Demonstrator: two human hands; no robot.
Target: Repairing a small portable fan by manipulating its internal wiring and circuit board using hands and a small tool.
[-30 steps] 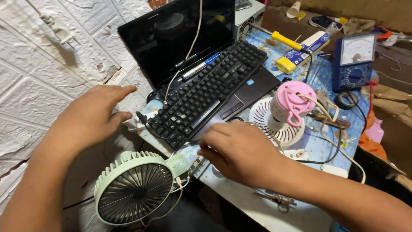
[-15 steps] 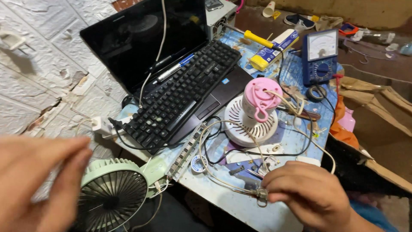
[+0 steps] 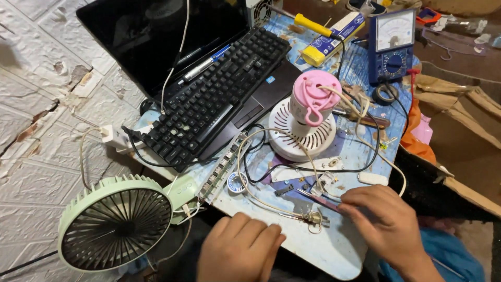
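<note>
- The counter point(image 3: 334, 250) runs from the upper middle of the frame to the lower middle, its pale blue top scuffed and crowded with electronics parts.
- A black laptop point(image 3: 156, 36) with a dark screen fills the upper left; a separate black keyboard point(image 3: 214, 99) lies tilted across its base, and a blue pen point(image 3: 206, 61) rests between keyboard and screen.
- A mint-green fan point(image 3: 112, 222) with a round grille sits at the lower left, hanging off the counter's edge.
- A white fan base with a pink motor housing point(image 3: 313, 99) stands at the centre, pale wires looping from it.
- A blue analog multimeter point(image 3: 391, 44) stands at the upper right; a yellow-handled screwdriver point(image 3: 313, 24) lies to its left, across a yellow box.
- The right hand point(image 3: 383, 222), at the lower right, is curled over the handle of a soldering iron point(image 3: 308, 215), fingers closed on it; the iron's metal tip end and spring lie on the counter between the two hands.
- The left hand point(image 3: 240, 248), at the lower middle, rests on the counter's near edge with fingers bent and loose, holding nothing, just left of the iron's tip.
- A white plug adapter point(image 3: 117, 137) sits at the left edge of the counter, beside the keyboard's corner.
- A small spool of solder point(image 3: 236, 183) lies just above the left hand, next to a strip of terminals point(image 3: 222, 167).
</note>
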